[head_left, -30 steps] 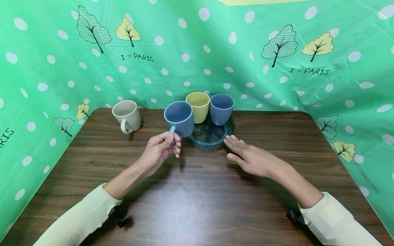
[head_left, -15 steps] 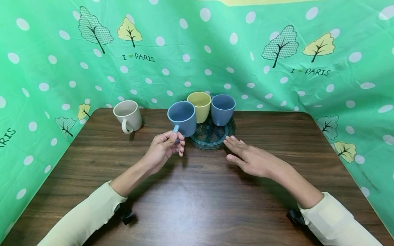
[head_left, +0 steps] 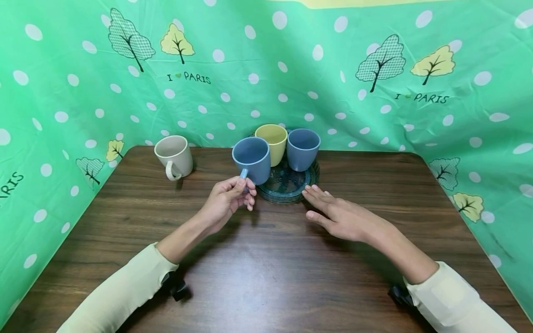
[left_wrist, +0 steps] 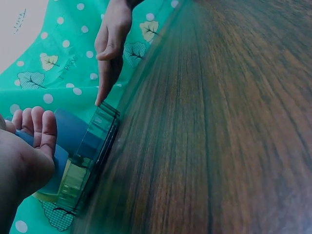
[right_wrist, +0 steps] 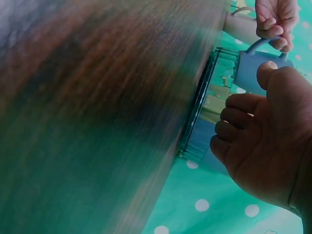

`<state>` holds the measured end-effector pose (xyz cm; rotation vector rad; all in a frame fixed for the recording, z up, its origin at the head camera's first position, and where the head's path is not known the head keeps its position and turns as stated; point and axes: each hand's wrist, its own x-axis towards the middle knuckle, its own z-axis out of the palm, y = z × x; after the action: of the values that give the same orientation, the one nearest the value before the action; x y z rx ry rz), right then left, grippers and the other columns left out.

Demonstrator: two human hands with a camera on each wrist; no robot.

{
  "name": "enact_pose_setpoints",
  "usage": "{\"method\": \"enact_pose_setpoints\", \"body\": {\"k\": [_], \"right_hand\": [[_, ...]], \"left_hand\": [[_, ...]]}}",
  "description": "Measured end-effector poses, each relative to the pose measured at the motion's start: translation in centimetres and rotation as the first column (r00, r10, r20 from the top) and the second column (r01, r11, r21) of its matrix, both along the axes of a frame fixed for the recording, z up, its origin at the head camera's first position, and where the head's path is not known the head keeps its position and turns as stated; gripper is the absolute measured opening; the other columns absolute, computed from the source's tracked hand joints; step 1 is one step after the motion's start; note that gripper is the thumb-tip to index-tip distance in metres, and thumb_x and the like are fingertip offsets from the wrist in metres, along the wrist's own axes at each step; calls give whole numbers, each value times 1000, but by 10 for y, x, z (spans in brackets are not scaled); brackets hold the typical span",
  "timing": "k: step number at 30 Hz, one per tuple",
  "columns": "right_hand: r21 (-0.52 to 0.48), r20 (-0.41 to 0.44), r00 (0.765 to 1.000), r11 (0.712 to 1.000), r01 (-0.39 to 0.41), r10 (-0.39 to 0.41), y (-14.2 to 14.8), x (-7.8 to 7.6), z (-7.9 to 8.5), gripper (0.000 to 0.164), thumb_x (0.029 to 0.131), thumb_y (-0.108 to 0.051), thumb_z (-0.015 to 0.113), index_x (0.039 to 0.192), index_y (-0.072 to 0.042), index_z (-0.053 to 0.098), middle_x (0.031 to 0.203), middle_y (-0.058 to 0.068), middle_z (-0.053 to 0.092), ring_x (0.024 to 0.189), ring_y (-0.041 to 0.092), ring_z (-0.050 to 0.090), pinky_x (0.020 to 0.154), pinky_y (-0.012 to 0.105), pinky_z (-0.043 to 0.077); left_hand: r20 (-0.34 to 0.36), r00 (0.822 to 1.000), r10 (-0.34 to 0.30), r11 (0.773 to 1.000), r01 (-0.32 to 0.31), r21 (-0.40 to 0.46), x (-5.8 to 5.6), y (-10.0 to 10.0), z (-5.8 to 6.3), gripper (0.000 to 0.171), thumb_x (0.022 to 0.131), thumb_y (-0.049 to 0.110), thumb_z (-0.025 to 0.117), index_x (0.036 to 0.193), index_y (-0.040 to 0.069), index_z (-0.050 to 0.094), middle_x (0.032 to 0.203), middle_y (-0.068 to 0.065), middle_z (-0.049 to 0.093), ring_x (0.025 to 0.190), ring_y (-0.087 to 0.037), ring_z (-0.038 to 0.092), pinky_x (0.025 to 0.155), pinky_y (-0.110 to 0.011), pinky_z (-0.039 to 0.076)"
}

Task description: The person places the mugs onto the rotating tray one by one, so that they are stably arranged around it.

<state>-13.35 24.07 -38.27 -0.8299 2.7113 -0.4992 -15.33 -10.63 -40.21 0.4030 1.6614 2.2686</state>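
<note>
My left hand point(head_left: 225, 201) pinches the handle of a blue mug point(head_left: 255, 166), which is held upright at the left edge of a dark green glass tray point(head_left: 281, 188). In the right wrist view that blue mug point(right_wrist: 251, 70) is raised about level with the tray's rim. Inside the tray stand a yellow mug point(head_left: 278, 150) and a second blue mug point(head_left: 303, 150), side by side at the back. My right hand point(head_left: 345, 215) has its fingers extended, the fingertips at the tray's front right rim; whether they touch it is hard to tell.
A white mug point(head_left: 176, 159) stands alone on the brown wooden table point(head_left: 266, 268), back left, its handle facing me. A green dotted cloth point(head_left: 266, 69) hangs behind the table and along its sides.
My left hand has carried the blue mug a little to the right, toward the tray and in front of the yellow mug. The right hand has stayed in place.
</note>
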Motion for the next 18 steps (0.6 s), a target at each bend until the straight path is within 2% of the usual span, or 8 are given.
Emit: {"method": "enact_pose_setpoints", "body": {"k": [18], "right_hand": [[-11,-1,1000,1000,-1,1,-2,1,-3,73,121,-56,42,179,-13,30,188,13,23,176,40,20,139,68,27]], "left_hand": [[-3,1000,-16,1000,16,0,-5,8,-2,32,123,16,44,107,7,70,100,-6,72,84,-15,70,78,-26,65]]}}
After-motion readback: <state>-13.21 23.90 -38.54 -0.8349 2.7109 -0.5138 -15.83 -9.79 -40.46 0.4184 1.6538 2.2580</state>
